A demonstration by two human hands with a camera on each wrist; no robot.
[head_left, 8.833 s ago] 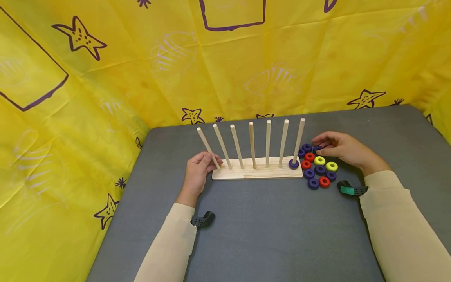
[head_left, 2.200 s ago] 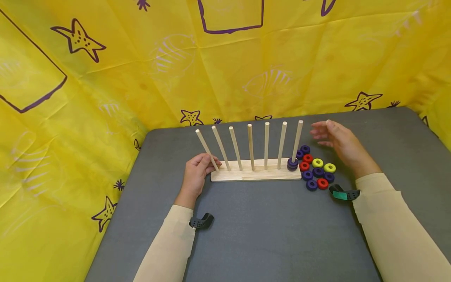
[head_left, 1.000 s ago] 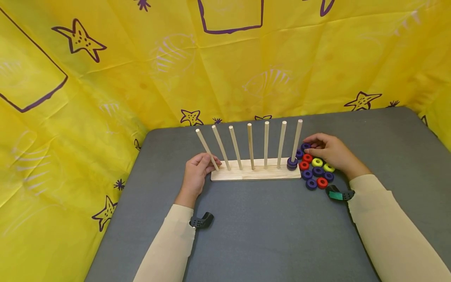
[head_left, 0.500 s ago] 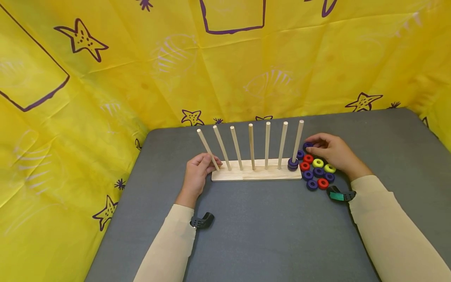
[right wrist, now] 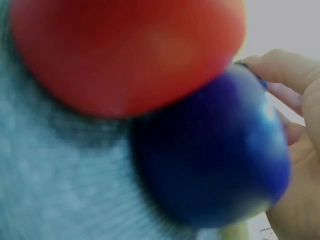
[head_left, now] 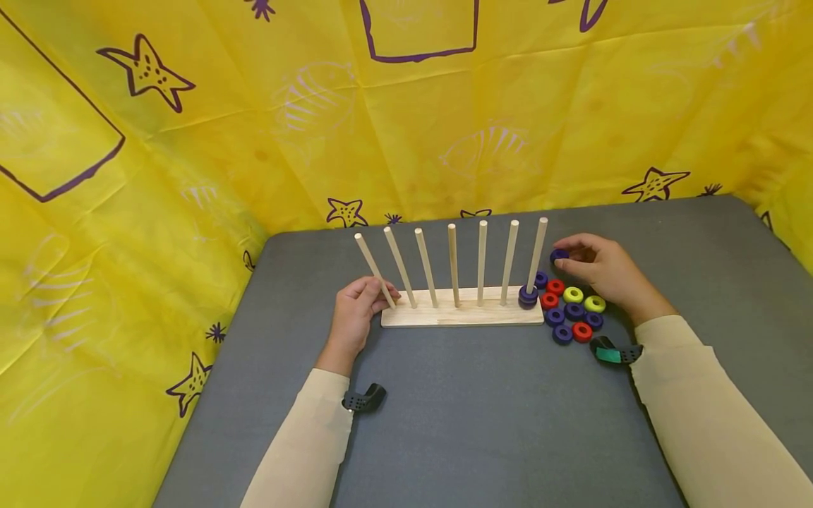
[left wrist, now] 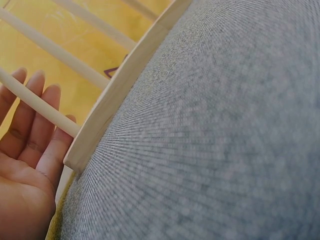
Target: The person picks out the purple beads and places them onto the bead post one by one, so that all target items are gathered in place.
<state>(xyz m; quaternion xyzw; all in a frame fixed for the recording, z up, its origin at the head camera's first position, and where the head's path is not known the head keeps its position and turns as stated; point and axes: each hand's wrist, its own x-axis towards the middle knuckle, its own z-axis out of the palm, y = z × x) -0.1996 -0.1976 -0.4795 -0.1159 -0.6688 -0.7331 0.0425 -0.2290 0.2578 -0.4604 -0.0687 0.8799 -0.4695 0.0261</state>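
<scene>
The wooden peg rack (head_left: pixel 462 315) stands upright on the table, with a row of bare pegs and two dark blue rings (head_left: pixel 528 297) stacked on its rightmost peg. My left hand (head_left: pixel 356 310) holds the leftmost peg; in the left wrist view its fingers (left wrist: pixel 35 120) lie behind that peg, close to the base's end, and the thumb is hidden. Between thumb and fingertips my right hand (head_left: pixel 603 268) pinches a dark blue ring (head_left: pixel 559 256), raised just right of the rightmost peg's upper half. In the right wrist view nearby rings hide most of the held one.
Loose rings lie right of the rack: several blue (head_left: pixel 574 312), several red (head_left: pixel 581 331) and two yellow (head_left: pixel 573 295). A grey cloth-like surface covers the table (head_left: pixel 457 409). A yellow printed curtain (head_left: pixel 406 141) hangs behind and at the sides.
Earlier a second blue ring joined the first on the rightmost peg. My right hand then took another blue ring from the pile's back and lifted it slightly. The left hand stayed put.
</scene>
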